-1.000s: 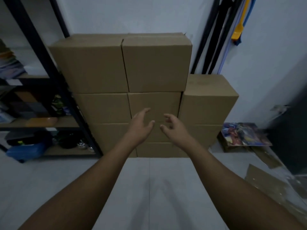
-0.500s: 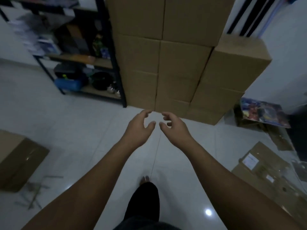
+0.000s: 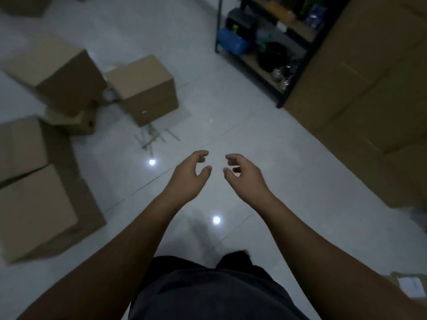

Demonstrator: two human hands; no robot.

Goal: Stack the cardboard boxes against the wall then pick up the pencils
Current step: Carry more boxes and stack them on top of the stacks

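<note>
Both the left hand (image 3: 188,175) and the right hand (image 3: 246,175) are hovering empty over the floor (image 3: 265,144), fingers loosely curled apart. The pencils (image 3: 153,137) are lying scattered, dim and blurred, beside a loose box (image 3: 143,88). The stacked boxes (image 3: 369,88) are running off the right edge, their seams hardly showing.

A: Could you count the pencils (image 3: 152,137)?

B: Nope, they were just a blurry scatter of thin sticks on the floor.

A: And the stacked boxes (image 3: 369,88)?

B: Cut off by the top and right edges. The shelf (image 3: 265,42) stuff was too dark to identify, and the left boxes (image 3: 30,204) ran out of frame.
</note>
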